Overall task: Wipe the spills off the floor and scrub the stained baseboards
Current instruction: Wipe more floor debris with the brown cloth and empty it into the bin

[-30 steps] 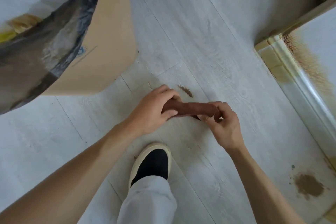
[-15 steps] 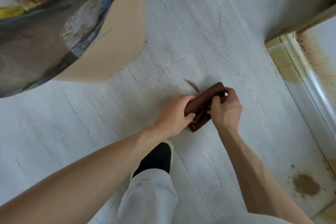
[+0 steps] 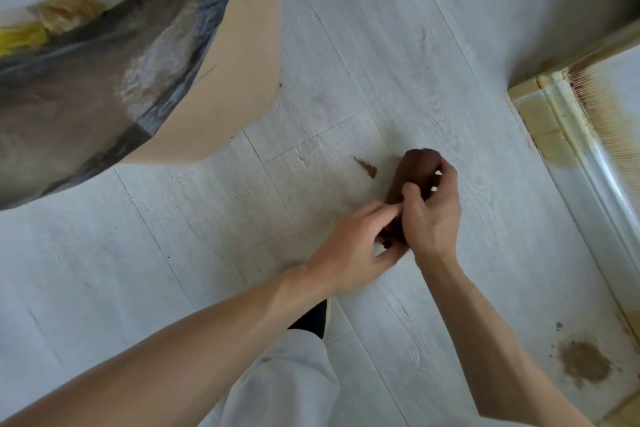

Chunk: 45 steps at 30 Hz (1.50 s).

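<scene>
brown cloth (image 3: 414, 173), rolled, above the pale plank floor (image 3: 346, 28) beside a small smear (image 3: 366, 166); right hand (image 3: 433, 215) and left hand (image 3: 353, 253) both curled round it. stained baseboard (image 3: 568, 135) at right; larger spill (image 3: 585, 366) near it. cloth now more upright than half a second ago.

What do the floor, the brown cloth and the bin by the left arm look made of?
Floor: pale wood-look planks, likely laminate or vinyl, matte, visible seams. Brown cloth: soft rolled fabric, apparently, in both hands' grip. Bin: plain tan cardboard, it seems, lined with dark glossy plastic.
</scene>
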Each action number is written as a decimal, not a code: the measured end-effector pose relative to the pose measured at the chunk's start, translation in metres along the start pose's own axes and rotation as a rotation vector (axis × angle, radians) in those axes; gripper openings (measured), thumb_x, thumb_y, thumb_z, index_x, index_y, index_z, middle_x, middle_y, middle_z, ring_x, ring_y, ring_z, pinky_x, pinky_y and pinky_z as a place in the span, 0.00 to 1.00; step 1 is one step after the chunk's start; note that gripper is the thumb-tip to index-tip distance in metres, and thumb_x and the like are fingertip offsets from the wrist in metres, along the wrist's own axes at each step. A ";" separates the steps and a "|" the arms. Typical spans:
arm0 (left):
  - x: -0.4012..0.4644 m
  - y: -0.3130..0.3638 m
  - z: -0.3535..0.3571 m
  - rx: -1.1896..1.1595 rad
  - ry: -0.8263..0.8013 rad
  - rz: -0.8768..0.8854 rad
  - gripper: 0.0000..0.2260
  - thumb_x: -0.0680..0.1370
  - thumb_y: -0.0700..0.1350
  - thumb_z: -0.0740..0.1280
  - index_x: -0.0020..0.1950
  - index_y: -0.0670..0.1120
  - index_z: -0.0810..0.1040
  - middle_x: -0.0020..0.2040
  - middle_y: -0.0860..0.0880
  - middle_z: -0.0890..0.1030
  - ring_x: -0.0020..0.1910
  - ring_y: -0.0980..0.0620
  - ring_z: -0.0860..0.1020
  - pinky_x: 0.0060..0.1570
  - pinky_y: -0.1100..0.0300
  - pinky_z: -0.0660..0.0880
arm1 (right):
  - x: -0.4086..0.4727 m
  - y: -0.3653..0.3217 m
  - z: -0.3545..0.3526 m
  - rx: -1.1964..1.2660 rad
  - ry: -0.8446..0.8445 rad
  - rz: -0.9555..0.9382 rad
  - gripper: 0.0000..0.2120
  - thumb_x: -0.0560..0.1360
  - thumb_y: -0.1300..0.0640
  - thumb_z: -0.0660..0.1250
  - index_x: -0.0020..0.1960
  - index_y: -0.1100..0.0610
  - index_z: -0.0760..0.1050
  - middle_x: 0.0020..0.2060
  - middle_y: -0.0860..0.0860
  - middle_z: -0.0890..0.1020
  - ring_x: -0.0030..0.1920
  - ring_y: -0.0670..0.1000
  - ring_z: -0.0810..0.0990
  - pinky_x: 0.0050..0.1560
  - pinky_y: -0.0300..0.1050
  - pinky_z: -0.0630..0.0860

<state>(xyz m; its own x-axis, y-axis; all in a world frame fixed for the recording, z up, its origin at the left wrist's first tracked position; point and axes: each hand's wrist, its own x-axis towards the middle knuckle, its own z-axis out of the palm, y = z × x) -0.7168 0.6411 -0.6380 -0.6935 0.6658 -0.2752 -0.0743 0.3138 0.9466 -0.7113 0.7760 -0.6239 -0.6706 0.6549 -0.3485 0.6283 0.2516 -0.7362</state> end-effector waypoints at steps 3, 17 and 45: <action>-0.006 0.006 -0.011 -0.080 -0.107 -0.105 0.17 0.82 0.46 0.70 0.71 0.50 0.77 0.60 0.56 0.82 0.57 0.60 0.81 0.59 0.64 0.78 | 0.007 0.009 -0.032 -0.016 0.116 0.093 0.24 0.76 0.58 0.65 0.72 0.48 0.70 0.53 0.44 0.80 0.54 0.46 0.81 0.59 0.55 0.80; -0.068 -0.018 -0.089 -0.293 0.369 -0.355 0.09 0.83 0.40 0.67 0.60 0.51 0.81 0.49 0.50 0.87 0.47 0.49 0.85 0.52 0.48 0.81 | 0.039 0.008 0.023 -0.266 0.024 -0.154 0.22 0.84 0.53 0.62 0.78 0.50 0.68 0.62 0.55 0.76 0.59 0.50 0.74 0.65 0.42 0.67; -0.073 -0.014 -0.129 -0.014 0.381 -0.246 0.16 0.86 0.47 0.63 0.74 0.55 0.74 0.63 0.61 0.81 0.63 0.63 0.78 0.59 0.66 0.76 | 0.139 -0.142 0.090 -0.183 -0.320 -0.548 0.13 0.83 0.53 0.59 0.62 0.47 0.79 0.50 0.44 0.81 0.49 0.48 0.79 0.39 0.38 0.78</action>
<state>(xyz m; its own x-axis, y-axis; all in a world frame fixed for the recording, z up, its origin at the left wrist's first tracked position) -0.7574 0.5005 -0.6093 -0.8682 0.2745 -0.4134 -0.2780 0.4209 0.8634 -0.9292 0.7672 -0.6205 -0.9788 0.1604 -0.1270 0.2003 0.6243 -0.7551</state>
